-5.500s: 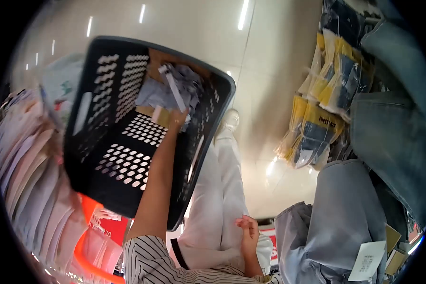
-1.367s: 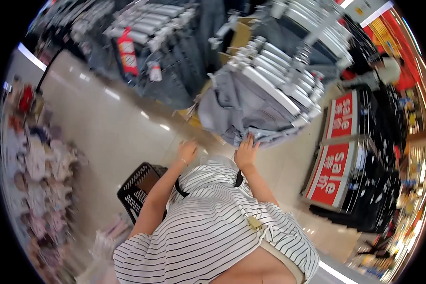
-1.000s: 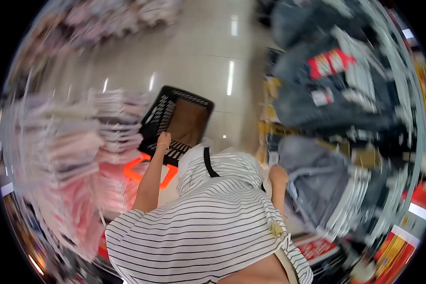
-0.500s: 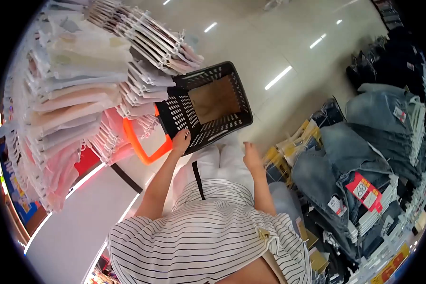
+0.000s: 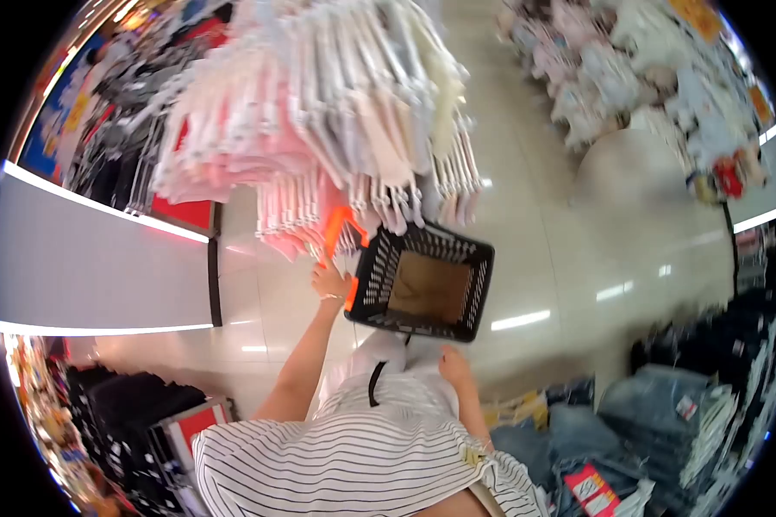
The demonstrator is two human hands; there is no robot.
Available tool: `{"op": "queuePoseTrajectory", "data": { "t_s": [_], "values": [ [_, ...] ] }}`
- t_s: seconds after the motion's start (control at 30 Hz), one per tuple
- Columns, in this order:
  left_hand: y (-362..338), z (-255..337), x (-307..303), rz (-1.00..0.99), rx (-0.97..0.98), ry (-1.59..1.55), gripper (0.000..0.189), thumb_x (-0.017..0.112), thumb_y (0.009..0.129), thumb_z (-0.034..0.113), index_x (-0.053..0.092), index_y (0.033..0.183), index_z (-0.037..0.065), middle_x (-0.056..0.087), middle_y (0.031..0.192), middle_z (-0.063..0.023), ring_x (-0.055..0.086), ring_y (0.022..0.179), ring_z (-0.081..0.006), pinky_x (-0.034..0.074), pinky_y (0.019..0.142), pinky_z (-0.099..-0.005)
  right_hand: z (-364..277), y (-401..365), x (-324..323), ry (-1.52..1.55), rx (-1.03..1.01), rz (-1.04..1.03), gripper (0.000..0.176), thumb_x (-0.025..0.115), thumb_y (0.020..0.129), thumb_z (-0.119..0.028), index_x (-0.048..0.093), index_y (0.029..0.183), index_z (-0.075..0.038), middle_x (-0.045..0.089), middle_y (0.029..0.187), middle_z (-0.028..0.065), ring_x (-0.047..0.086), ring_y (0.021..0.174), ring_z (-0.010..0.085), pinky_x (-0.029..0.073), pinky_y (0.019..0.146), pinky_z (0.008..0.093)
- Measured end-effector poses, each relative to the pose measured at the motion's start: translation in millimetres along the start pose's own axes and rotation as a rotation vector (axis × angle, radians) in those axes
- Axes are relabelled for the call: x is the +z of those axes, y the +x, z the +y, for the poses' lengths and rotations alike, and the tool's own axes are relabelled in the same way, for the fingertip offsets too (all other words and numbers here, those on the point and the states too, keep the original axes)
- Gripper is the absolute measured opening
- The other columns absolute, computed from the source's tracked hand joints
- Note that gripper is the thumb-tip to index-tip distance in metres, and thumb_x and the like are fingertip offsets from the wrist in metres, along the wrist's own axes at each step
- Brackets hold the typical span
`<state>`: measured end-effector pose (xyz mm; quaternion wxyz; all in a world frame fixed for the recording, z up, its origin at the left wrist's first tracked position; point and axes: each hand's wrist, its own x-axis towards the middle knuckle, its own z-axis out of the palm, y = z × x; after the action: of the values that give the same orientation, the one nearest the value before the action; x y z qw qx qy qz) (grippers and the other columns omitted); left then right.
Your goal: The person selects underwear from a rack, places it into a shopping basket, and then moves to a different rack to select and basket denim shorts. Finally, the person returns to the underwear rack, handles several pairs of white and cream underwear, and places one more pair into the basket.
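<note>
My left hand [image 5: 329,281] is at the orange handle [image 5: 336,231] of a black shopping basket, with its fingers around the handle's lower part. The black basket [image 5: 373,297] is upright in front of my legs, and its brown bottom shows with nothing lying on it. Low at my right side, just below the basket's near right corner, my right hand [image 5: 453,364] is curled closed with nothing visible in it. Pink and pale garments [image 5: 388,129] on white hangers hang just beyond the basket.
Folded jeans [image 5: 638,405] on hangers fill the lower right. More pale clothes [image 5: 612,77] hang at the upper right. A grey panel [image 5: 103,250] stands at the left, with dark clothing [image 5: 147,401] below it. Tiled floor [image 5: 526,258] shows between the racks.
The view has turned to the right relative to the jeans and hanging garments, which sit elsewhere in frame. My left hand has moved from the basket's rim to its orange handle.
</note>
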<state>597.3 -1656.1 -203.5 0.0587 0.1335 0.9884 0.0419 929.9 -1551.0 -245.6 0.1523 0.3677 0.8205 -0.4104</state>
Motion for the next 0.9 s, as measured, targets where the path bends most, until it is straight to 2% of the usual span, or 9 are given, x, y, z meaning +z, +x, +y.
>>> {"op": "queuePoseTrajectory", "data": {
  "t_s": [0.23,0.37,0.4,0.5,0.57,0.63,0.77,0.87,0.9],
  "values": [
    [-61,5,-5,-0.305,0.112,-0.195,0.098,0.059,0.070,0.035,-0.004,0.139,0.002,0.041,0.114,-0.0322,0.047,0.101,-0.0443,0.039,0.089,-0.0443,-77,54,36,0.533,-0.442,-0.033,0.055,0.063,0.076,-0.007,0.037,0.124,-0.003,0.051,0.106,0.0117,0.052,0.090,0.0184,0.045,0.081,0.0302],
    [-98,29,-7,-0.589,0.191,-0.496,0.100,0.056,0.072,0.038,-0.009,0.135,-0.004,0.053,0.099,-0.0335,0.058,0.089,-0.0391,0.047,0.079,-0.0384,-105,75,65,0.389,-0.765,0.018,0.046,0.064,0.075,-0.006,0.041,0.115,-0.003,0.051,0.101,0.0080,0.051,0.092,0.0172,0.043,0.084,0.0316],
    [-107,36,-1,-0.666,0.161,-0.525,0.090,0.054,0.073,0.037,0.003,0.135,-0.004,0.056,0.094,-0.0304,0.059,0.088,-0.0372,0.047,0.078,-0.0374,-96,82,78,0.321,-0.785,0.015,0.043,0.064,0.075,-0.005,0.043,0.112,-0.003,0.051,0.100,0.0074,0.051,0.093,0.0167,0.042,0.084,0.0319],
    [-122,49,12,-0.792,0.441,-0.529,0.062,0.050,0.076,0.032,0.035,0.125,-0.002,0.060,0.089,-0.0251,0.059,0.085,-0.0354,0.046,0.075,-0.0370,-34,100,116,0.948,-0.448,0.166,0.041,0.067,0.073,-0.015,0.043,0.103,-0.003,0.053,0.097,0.0119,0.053,0.091,0.0208,0.044,0.078,0.0346],
    [-127,56,8,-0.818,0.629,-0.564,0.047,0.048,0.077,0.027,0.049,0.115,-0.001,0.060,0.090,-0.0231,0.059,0.083,-0.0355,0.046,0.074,-0.0374,-23,90,94,0.854,-0.306,0.279,0.039,0.065,0.074,-0.021,0.042,0.099,-0.003,0.055,0.092,0.0123,0.056,0.085,0.0239,0.046,0.073,0.0376],
    [-140,67,-4,-0.845,0.697,-0.668,0.034,0.046,0.078,0.021,0.057,0.104,0.001,0.060,0.089,-0.0214,0.059,0.081,-0.0356,0.046,0.074,-0.0376,-30,50,34,0.253,-0.229,0.371,0.035,0.061,0.079,-0.026,0.041,0.097,-0.004,0.057,0.084,0.0103,0.059,0.076,0.0273,0.048,0.068,0.0419],
    [-161,93,-40,-0.291,0.940,-0.356,0.041,0.052,0.076,0.013,0.051,0.116,0.007,0.051,0.115,-0.0169,0.050,0.103,-0.0324,0.038,0.090,-0.0428,-8,-4,-8,0.024,0.095,0.346,0.032,0.059,0.078,-0.026,0.042,0.094,-0.005,0.061,0.079,0.0195,0.059,0.075,0.0389,0.046,0.066,0.0472],
    [-161,105,-34,-0.016,1.417,-0.134,0.049,0.059,0.071,0.014,0.047,0.119,0.010,0.047,0.115,-0.0128,0.045,0.108,-0.0307,0.031,0.097,-0.0467,9,-41,-25,-0.030,0.253,0.350,0.028,0.060,0.075,-0.028,0.050,0.091,-0.008,0.061,0.081,0.0208,0.059,0.078,0.0380,0.046,0.067,0.0467],
    [-163,112,-22,-0.199,1.480,-0.037,0.051,0.060,0.070,0.015,0.047,0.119,0.011,0.048,0.113,-0.0129,0.045,0.109,-0.0307,0.029,0.098,-0.0476,17,-50,-28,-0.027,0.260,0.359,0.027,0.061,0.074,-0.028,0.052,0.090,-0.008,0.062,0.081,0.0204,0.059,0.078,0.0374,0.047,0.067,0.0461]
  ]
}}
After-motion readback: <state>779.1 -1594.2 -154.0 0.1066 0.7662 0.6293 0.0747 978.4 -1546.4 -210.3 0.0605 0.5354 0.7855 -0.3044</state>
